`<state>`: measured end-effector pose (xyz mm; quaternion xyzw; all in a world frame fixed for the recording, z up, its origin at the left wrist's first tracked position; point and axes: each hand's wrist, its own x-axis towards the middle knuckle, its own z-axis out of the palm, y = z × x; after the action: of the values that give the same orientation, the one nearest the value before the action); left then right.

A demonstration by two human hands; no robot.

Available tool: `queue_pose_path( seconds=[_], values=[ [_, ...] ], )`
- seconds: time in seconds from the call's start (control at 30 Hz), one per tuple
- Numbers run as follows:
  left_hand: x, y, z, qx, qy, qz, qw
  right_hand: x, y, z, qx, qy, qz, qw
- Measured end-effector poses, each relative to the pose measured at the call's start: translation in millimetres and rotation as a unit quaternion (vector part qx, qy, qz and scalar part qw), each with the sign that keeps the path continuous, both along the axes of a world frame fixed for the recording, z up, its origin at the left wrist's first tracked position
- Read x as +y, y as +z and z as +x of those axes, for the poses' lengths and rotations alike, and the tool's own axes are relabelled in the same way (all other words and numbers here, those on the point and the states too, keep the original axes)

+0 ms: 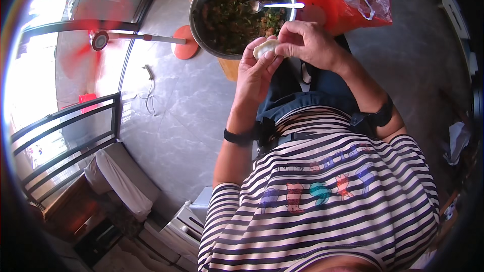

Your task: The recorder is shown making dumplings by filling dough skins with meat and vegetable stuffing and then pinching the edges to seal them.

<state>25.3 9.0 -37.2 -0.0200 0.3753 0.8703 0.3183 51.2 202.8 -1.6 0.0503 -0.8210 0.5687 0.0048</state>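
Note:
A pale dough dumpling (pixel 266 48) is held between my two hands, just off the near rim of a large steel bowl. My left hand (pixel 256 64) cradles it from below, thumb across its front. With thumb and forefinger, my right hand (pixel 312 45) pinches its right edge. Chopped green and brown filling (pixel 234 15) covers the inside of the steel bowl (pixel 196 26). A metal spoon (pixel 278 5) rests in the bowl, its handle lying over the right rim.
The bowl stands on a wooden table (pixel 228 70). Right of it are a red round lid-like item (pixel 312 11) and a red plastic bag (pixel 351 15). A red fan (pixel 100 40) stands to the left. A cable with a power strip (pixel 149 83) lies on the tiled floor.

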Motion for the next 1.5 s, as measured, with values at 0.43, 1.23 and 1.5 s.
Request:
queue_pose_path(
  seconds=[0.43,1.23,1.5],
  values=[
    [-11,-6,0,0.006,-0.011,-0.040,0.999,-5,3,3,0.000,-0.011,0.004,1.000],
    [-6,8,0,0.059,-0.041,-0.173,0.982,-9,-11,2,0.041,0.008,0.016,0.999],
    [-3,7,-4,0.070,-0.053,-0.204,0.975,-9,-11,1,0.051,-0.005,0.003,0.999]
  ],
)
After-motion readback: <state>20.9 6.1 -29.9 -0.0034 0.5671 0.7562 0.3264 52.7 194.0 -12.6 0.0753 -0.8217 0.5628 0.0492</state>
